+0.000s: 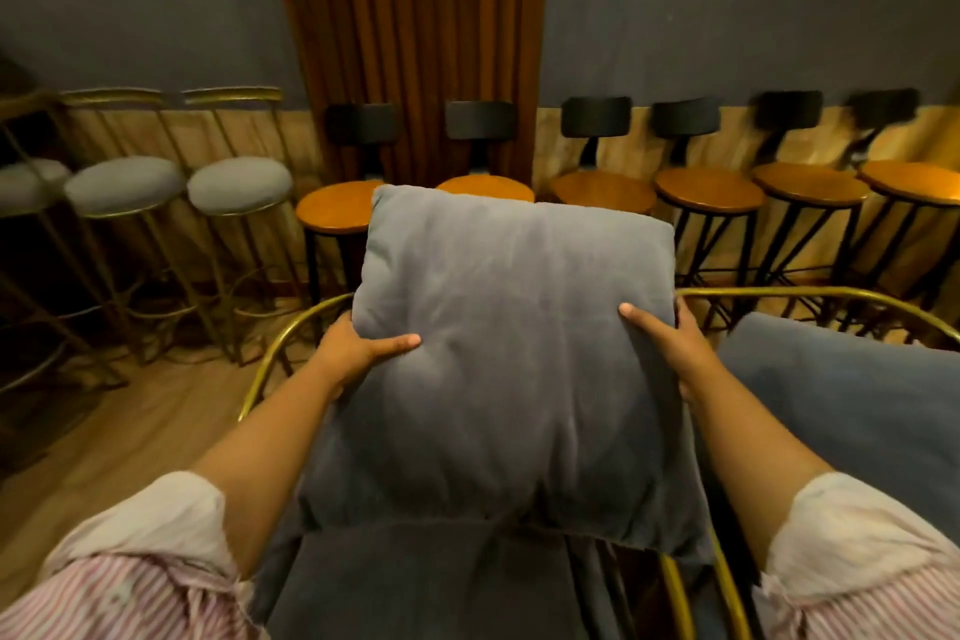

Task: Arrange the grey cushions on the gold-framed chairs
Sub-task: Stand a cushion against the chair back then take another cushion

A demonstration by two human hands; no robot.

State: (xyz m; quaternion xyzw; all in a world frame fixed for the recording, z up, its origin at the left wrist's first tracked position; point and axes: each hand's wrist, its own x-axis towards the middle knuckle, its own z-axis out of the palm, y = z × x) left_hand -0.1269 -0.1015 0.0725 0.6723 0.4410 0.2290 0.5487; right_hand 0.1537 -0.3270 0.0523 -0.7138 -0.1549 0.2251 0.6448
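A large grey velvet cushion [514,327] stands upright in the middle of the view, over the grey seat [415,587] of a gold-framed chair [275,353]. My left hand [358,348] grips its left edge, thumb across the front. My right hand [670,338] grips its right edge the same way. A second gold-framed chair [810,294] at the right carries another grey cushion [841,405]. The first chair's back is hidden behind the held cushion.
Along the wall stand gold bar stools with round grey seats [239,185] at the left and several black stools with wooden seats [706,190] to the right. A wooden slatted panel [410,16] rises behind. Wooden floor [104,431] lies at the left.
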